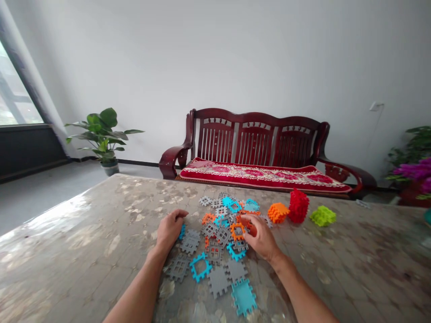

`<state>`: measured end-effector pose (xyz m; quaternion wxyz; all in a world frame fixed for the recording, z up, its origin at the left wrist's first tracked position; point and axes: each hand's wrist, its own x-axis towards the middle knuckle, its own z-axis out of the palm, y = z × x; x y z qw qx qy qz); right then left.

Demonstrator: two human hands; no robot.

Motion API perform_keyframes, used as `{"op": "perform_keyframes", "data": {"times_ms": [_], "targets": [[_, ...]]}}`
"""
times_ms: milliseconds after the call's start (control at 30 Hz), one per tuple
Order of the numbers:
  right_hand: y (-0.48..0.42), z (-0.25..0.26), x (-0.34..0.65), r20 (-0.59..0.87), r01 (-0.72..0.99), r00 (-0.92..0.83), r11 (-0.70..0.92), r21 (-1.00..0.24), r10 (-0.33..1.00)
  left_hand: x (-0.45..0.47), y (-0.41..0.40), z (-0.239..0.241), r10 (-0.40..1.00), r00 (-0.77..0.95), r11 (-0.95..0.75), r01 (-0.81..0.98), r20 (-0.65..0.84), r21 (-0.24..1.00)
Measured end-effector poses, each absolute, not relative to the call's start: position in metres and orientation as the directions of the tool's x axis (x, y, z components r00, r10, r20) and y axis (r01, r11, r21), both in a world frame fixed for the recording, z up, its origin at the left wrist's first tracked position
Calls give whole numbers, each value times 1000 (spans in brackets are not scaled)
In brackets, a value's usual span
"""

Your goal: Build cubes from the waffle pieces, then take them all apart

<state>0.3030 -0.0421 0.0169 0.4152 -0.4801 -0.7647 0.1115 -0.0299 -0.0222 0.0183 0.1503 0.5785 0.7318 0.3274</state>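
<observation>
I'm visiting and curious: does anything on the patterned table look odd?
Slightly: a grey, flat, plastic-looking piece lies alone at the far right, beyond the lime-green bumpy block, apart from the jumbled grey, orange and blue pieces.

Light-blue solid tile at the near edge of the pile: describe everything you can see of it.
The light-blue solid tile is flat and roughly square, with a closed face and blocky teeth along its edges. It looks like plastic. It lies flat on the patterned table cover, turned slightly, its face uncovered. Its far edge is at a gray solid tile; whether they touch is unclear. Neither the left hand nor the right hand touches it.
</observation>
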Motion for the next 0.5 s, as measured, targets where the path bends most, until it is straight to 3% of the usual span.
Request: {"op": "perform_keyframes", "data": {"times_ms": [133, 267, 500], "targets": [[-43, 24, 304, 458, 648, -302, 533, -544, 836, -30, -22, 19, 944, -287, 119, 756, 163, 643], [-43, 22, 304, 385, 692, -300, 476, -542, 873, -30, -21, 19, 943, -290, 126, 760, 160, 638], [-44, 28, 300, 422, 677, -340, 530, -511, 841, -33, -19, 14, 941, -288, 109, 758, 179, 643]]}}
